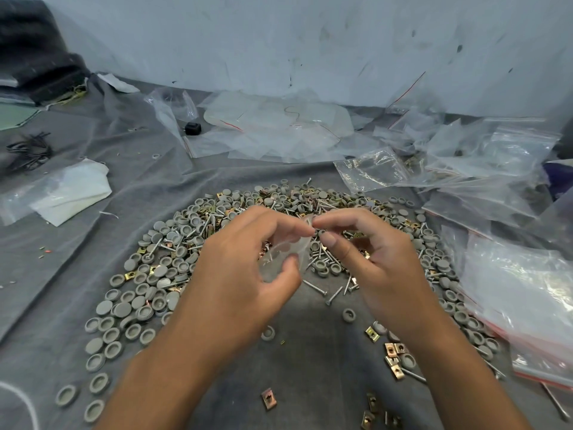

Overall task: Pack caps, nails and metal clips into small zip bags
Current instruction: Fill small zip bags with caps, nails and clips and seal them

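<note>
1. left hand (pixel 245 262) and right hand (pixel 372 252) both pinch a small clear zip bag (pixel 286 248), grey caps inside.
2. bag held above the pile of caps, screws and clips (pixel 173 274) on grey cloth (pixel 77 243).

Bare grey cloth (pixel 310 352) is left open in the near centre. It is ringed left, far and right by caps (pixel 136 308), nails (pixel 325 262) and metal clips (pixel 392 356). Right side is blocked by piled zip bags (pixel 521 283).

A scuffed pale wall (pixel 310 41) rises behind the grey cloth (pixel 77 243).
</note>
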A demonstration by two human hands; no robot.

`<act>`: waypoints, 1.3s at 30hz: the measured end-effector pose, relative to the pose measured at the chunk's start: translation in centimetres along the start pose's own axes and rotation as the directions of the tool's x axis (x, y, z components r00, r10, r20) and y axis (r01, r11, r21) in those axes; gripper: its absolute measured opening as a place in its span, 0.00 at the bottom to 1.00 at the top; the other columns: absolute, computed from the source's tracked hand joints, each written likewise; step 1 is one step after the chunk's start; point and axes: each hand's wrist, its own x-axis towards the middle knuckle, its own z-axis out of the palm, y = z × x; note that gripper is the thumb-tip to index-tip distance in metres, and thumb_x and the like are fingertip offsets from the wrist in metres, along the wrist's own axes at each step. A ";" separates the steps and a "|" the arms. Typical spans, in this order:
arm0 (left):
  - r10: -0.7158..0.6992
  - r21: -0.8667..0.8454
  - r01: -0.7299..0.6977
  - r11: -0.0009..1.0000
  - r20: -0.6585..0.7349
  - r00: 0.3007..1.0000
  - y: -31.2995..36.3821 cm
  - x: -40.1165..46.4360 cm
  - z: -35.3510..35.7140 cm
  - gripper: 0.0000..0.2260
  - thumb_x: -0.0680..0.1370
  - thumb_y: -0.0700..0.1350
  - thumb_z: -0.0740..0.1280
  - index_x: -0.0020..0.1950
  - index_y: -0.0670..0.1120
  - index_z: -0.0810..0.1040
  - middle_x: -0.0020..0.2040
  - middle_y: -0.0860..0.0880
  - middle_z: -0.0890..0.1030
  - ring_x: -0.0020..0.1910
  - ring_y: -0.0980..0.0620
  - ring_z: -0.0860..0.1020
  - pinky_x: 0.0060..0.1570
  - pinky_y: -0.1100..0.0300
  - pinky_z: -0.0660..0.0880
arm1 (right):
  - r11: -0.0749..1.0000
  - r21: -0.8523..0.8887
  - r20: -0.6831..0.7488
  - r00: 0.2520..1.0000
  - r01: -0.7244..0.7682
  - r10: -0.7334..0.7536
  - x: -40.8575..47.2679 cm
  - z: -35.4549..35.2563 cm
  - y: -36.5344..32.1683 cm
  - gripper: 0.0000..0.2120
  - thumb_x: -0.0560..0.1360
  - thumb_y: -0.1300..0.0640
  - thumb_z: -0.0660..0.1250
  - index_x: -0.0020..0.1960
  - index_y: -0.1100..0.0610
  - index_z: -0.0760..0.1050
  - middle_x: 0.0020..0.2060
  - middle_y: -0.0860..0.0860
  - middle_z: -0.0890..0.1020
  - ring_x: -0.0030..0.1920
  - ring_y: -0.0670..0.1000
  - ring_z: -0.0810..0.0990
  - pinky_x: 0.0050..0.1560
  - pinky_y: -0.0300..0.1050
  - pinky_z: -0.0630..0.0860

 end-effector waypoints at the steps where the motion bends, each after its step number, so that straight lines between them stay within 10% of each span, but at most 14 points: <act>1: -0.002 -0.041 0.001 0.999 -0.025 1.000 0.0 0.0 0.0 0.14 0.73 0.37 0.73 0.54 0.52 0.81 0.47 0.61 0.79 0.50 0.62 0.78 0.49 0.73 0.70 | 0.998 0.060 0.002 1.000 -0.023 0.023 0.0 0.0 -0.1 0.11 0.80 0.53 0.68 0.61 0.44 0.79 0.54 0.41 0.84 0.59 0.48 0.82 0.54 0.43 0.79; 17: -0.106 -0.220 0.090 0.971 -0.059 0.993 -0.7 0.1 0.3 0.12 0.77 0.44 0.72 0.56 0.57 0.78 0.50 0.63 0.83 0.52 0.64 0.82 0.50 0.72 0.76 | 0.954 0.272 0.058 0.991 -0.128 0.117 -0.7 -0.8 -0.4 0.01 0.76 0.52 0.72 0.47 0.49 0.81 0.38 0.46 0.81 0.37 0.45 0.77 0.38 0.33 0.74; 39: 0.055 -0.156 -0.084 0.984 -0.177 0.983 1.0 0.1 0.4 0.12 0.75 0.47 0.75 0.49 0.57 0.73 0.43 0.59 0.82 0.46 0.59 0.82 0.45 0.68 0.75 | 0.999 0.016 -0.077 0.997 0.031 -0.030 -1.6 0.9 -2.4 0.05 0.80 0.45 0.64 0.49 0.45 0.77 0.44 0.43 0.80 0.46 0.49 0.80 0.44 0.38 0.74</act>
